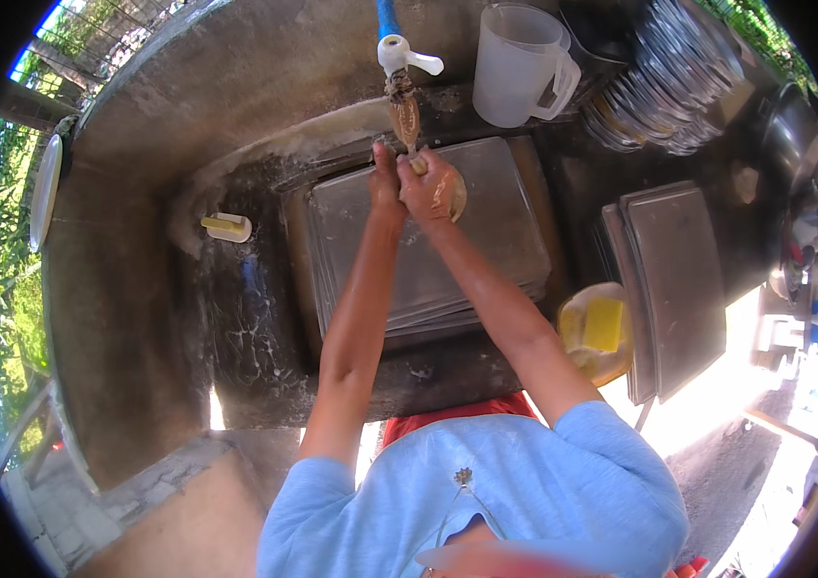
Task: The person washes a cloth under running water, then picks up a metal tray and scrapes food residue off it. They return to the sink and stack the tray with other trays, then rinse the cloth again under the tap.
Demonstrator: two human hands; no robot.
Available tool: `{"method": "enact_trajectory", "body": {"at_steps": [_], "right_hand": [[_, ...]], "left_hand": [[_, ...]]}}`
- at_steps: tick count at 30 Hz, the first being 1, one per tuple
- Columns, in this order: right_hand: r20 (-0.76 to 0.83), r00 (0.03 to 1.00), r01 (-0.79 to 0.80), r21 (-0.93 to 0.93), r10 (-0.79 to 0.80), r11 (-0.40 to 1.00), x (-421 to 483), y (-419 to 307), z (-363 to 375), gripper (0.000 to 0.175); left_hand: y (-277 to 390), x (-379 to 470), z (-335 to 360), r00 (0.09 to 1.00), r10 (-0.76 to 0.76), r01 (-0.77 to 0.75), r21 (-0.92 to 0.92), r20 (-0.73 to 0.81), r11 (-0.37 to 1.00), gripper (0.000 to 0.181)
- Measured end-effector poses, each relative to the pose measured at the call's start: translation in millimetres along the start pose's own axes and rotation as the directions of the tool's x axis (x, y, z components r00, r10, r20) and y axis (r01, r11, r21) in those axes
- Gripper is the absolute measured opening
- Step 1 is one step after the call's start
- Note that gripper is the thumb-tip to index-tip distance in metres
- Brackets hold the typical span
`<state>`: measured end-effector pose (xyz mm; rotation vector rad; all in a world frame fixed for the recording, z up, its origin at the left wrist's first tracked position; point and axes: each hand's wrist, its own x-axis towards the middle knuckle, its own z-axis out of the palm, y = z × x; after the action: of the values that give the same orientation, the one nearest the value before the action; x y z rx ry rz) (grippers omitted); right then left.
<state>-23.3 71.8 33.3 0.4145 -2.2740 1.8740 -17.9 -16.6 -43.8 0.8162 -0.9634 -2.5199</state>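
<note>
My left hand (386, 177) is raised right beside the other hand under a tap (396, 55) with a white lever, its fingers apart from any object I can make out. My right hand (427, 188) is curled around a pale, round, flat thing (458, 196), partly hidden behind the hand; I cannot tell what it is. A brownish sleeve (406, 124) tied on the tap's mouth ends at the fingers of my right hand. Beneath both hands a stack of flat metal trays (481, 253) lies in the sink basin.
A translucent plastic jug (521, 68) stands behind, beside stacked metal plates (669, 79). More metal trays (679, 282) lean at the right, near a bowl (573, 318) holding a yellow sponge (603, 324). A brush or soap holder (228, 227) sits at the left; a white plate (46, 193) rests beyond the wall.
</note>
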Motion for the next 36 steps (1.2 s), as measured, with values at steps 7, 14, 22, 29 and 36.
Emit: {"method": "enact_trajectory", "body": {"at_steps": [7,14,22,29,36], "right_hand": [[0.134,0.983,0.139,-0.111,-0.124,0.984,-26,52,7,0.026],[0.644,0.713,-0.112,-0.285,0.277,0.952,-12,73,-18,0.048],[0.024,1.0,-0.018,0.081,0.016,0.997,-41,32,16,0.037],[0.301,0.848,-0.521,0.624,0.436,0.582,14,45,-1,0.018],[0.496,0.867,-0.444,0.813,-0.049,0.377,-27,15,-49,0.014]], "left_hand": [[24,-54,-5,0.998,0.017,-0.023,0.082,0.067,0.996,0.04],[45,-39,-29,0.967,0.13,-0.142,0.042,0.221,0.989,0.023],[4,-33,-26,0.959,0.014,0.023,0.126,-0.283,0.992,0.044],[16,-73,-11,0.924,-0.359,0.355,0.054,0.133,0.933,0.046],[21,-74,-7,0.904,-0.175,0.183,0.017,0.39,0.983,0.04]]}}
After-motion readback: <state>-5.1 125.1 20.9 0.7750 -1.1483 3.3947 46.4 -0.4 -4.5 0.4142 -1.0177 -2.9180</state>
